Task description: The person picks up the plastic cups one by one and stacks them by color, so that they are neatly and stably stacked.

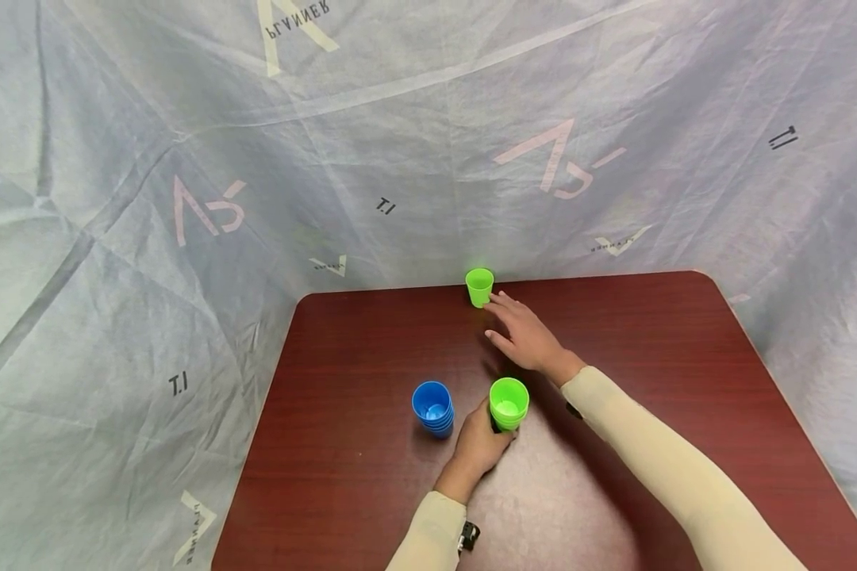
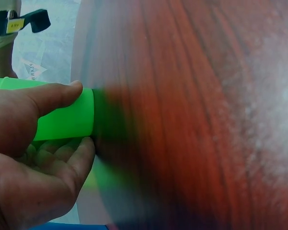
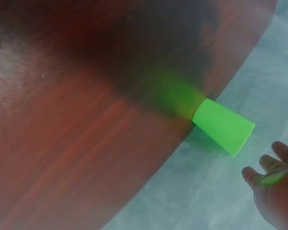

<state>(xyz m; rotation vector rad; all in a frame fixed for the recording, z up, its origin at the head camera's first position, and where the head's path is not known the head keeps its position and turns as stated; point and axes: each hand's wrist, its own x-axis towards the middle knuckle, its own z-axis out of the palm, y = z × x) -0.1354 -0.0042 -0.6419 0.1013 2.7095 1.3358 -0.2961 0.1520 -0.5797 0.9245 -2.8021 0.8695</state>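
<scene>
My left hand (image 1: 482, 441) grips a stack of green cups (image 1: 509, 400) low on its side, mouths upward. In the left wrist view the thumb and fingers curl round the lower part of the green stack (image 2: 67, 117), its base close to the tabletop. A single green cup (image 1: 480, 287) stands upright at the table's far edge. My right hand (image 1: 528, 333) reaches toward it with fingers extended. The right wrist view shows a gap between those fingers (image 3: 271, 163) and the lone cup (image 3: 224, 127). Left of my left hand stands a stack of blue cups (image 1: 433, 407).
The cups stand on a dark red wooden table (image 1: 357, 341) with rounded far corners. Behind it and at both sides hangs a grey printed sheet (image 1: 414, 159). My right forearm (image 1: 657, 444) crosses above the table's right half.
</scene>
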